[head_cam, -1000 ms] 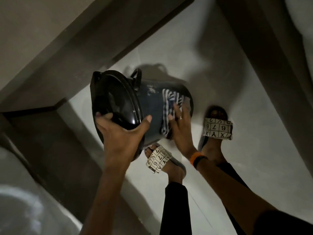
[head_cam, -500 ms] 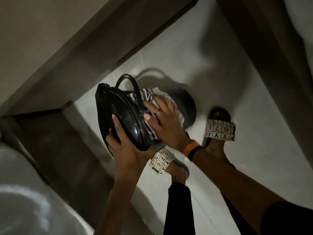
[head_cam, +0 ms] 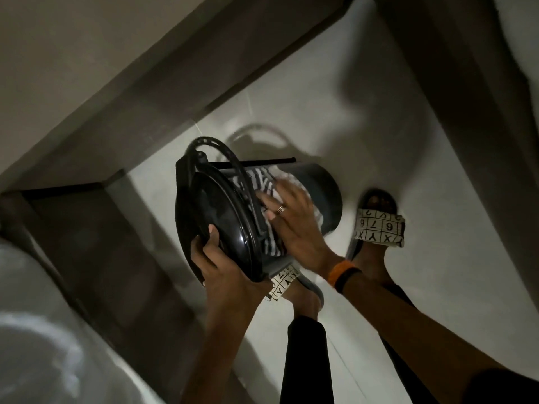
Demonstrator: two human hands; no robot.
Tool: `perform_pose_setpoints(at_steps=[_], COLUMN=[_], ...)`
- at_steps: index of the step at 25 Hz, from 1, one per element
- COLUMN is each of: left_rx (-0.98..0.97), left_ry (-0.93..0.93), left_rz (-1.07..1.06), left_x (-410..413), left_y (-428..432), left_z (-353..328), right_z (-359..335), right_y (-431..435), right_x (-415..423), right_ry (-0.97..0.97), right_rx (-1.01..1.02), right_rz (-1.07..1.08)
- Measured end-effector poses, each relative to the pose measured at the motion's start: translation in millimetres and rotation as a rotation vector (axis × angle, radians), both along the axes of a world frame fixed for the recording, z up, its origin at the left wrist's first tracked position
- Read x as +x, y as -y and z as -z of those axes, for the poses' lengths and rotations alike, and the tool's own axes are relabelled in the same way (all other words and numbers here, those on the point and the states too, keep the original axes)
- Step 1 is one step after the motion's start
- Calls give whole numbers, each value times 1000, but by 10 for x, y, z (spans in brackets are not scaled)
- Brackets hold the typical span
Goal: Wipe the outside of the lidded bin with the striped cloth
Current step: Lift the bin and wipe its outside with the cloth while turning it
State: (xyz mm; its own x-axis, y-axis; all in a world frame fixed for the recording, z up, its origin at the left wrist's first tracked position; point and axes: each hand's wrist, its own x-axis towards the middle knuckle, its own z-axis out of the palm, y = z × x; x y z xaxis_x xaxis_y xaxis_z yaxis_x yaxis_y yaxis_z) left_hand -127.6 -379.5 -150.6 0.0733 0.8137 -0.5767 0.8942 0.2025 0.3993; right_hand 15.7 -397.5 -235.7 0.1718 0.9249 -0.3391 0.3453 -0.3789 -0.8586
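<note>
A dark lidded bin (head_cam: 323,188) is held tipped on its side above the floor, its glossy black lid (head_cam: 215,217) facing me and its thin bail handle (head_cam: 221,153) swung up. My left hand (head_cam: 224,269) grips the lower rim of the lid and holds the bin up. My right hand (head_cam: 294,225), with a ring and an orange wristband, presses the black-and-white striped cloth (head_cam: 262,182) flat against the bin's side wall just behind the lid. Part of the cloth is hidden under my palm.
My two feet in patterned slides (head_cam: 379,228) stand on the pale tiled floor (head_cam: 306,112) right under the bin. A dark ledge or step (head_cam: 145,91) runs along the left. A pale rounded fixture (head_cam: 43,345) fills the lower left corner.
My right hand slid the cloth from the bin's far end toward the lid. The bin turned, its handle swung up, and my left hand shifted lower on the lid's rim.
</note>
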Motion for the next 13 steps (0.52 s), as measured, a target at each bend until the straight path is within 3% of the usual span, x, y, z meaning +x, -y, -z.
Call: perform_pose_setpoints(at_steps=[3,6,8,11,13], left_rx=[-10,-66,-85,-62,-96], left_ry=[102,194,132,51,37], left_rz=[-20,-229,-289,-248,-209], left_x=[-136,-34,111,264,262], left_y=[214,116,-37,-224,-225], left_z=[-30,-181,-226,-226,-235], right_z=[542,721,438,-140,-140], right_y=[-86,-148,-75,192,255], right_x=[501,765,477,-44,-37], right_ry=[93,70,120,-21,6], right_rx=[-336,-545,-453,-158,-90], right_rz=[159,140,42,51,-32])
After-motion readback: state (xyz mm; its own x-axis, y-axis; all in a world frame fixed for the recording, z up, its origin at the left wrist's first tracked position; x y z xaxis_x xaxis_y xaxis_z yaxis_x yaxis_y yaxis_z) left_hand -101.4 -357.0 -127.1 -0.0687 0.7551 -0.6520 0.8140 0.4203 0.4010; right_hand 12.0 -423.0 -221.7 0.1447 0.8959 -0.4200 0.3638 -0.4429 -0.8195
